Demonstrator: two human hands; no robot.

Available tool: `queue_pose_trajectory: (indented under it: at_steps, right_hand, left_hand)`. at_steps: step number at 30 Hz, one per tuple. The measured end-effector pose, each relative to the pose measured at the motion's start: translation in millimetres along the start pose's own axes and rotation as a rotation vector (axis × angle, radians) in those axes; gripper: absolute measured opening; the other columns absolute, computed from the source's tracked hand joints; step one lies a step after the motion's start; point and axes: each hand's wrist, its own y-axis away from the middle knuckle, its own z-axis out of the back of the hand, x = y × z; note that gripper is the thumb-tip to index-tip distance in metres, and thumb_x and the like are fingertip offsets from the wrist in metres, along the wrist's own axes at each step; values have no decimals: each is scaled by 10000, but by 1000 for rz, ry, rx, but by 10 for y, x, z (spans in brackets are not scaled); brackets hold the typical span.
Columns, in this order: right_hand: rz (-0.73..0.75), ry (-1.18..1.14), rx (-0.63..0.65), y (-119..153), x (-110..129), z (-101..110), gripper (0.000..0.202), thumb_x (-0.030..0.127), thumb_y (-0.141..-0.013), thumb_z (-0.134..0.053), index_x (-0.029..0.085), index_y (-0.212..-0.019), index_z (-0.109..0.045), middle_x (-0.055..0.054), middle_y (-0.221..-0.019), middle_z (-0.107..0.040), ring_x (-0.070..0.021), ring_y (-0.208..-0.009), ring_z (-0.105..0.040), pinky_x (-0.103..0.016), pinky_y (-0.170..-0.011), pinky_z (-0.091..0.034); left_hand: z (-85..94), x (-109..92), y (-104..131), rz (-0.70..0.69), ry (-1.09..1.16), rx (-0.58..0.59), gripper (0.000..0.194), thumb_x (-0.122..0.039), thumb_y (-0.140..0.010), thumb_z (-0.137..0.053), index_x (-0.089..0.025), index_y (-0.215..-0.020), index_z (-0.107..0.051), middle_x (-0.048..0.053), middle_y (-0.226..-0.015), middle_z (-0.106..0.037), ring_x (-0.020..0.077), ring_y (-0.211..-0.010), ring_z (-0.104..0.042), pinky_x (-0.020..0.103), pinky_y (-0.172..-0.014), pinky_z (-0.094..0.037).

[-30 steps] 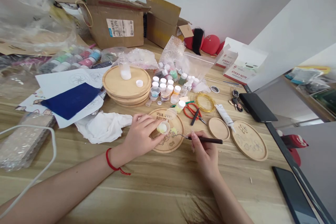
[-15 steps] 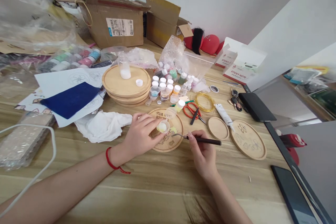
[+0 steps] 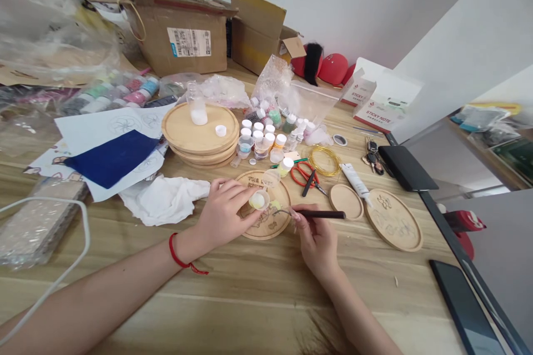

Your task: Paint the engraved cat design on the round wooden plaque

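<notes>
My left hand (image 3: pixel 228 206) is closed on a small clear plastic cup (image 3: pixel 260 199) with pale yellow stuff inside, held tilted above a round wooden plate (image 3: pixel 285 223). Dark line drawing and lettering mark the plate, and a pale yellow-green patch shows near its middle. Between the fingers of my right hand (image 3: pixel 315 238) is a thin metal spatula with a dark handle (image 3: pixel 322 214). Its bent tip points left over the plate, near the yellow patch; whether it touches the wood I cannot tell. A white-capped jar of yellow material (image 3: pixel 285 166) stands just behind the plate.
Behind are several white-capped jars (image 3: pixel 258 137) and stacked wooden plates (image 3: pixel 179 128). Red-handled pliers (image 3: pixel 300 175), gold wire (image 3: pixel 325 161) and a glue tube (image 3: pixel 353 180) lie right of the plate. A second drawn plate (image 3: pixel 393 219) sits further right; a white cloth (image 3: pixel 164 199) lies left.
My right hand has shifted slightly left, and the spatula's handle end has risen a little, lying more level. My left hand and the cup stay nearly in place.
</notes>
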Motion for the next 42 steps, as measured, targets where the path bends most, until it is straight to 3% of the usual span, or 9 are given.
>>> queue_pose_trajectory:
  at_steps: [20,42]
  right_hand:
    - [95,98,-41,2,7,4,122,278,-938,-539,211,-950,-640,-46,-828,-671,-176,-699,-625,-284,-598,-491]
    - [166,135,11,-1,21,44,111,237,-947,-518,205,-956,-624,-58,-830,-664,-189,-738,-642,-310,-638,-511]
  left_hand:
    - [-7,9,9,10,2,8,231,-319,-825,-685,-180,-1010,-681,38,-882,-742,220,-871,-666,399,-842,-404]
    - [-21,22,16,0,-2,7,238,-315,-818,-692,-178,-1011,-672,40,-885,-738,220,-865,-658,403,-839,-402]
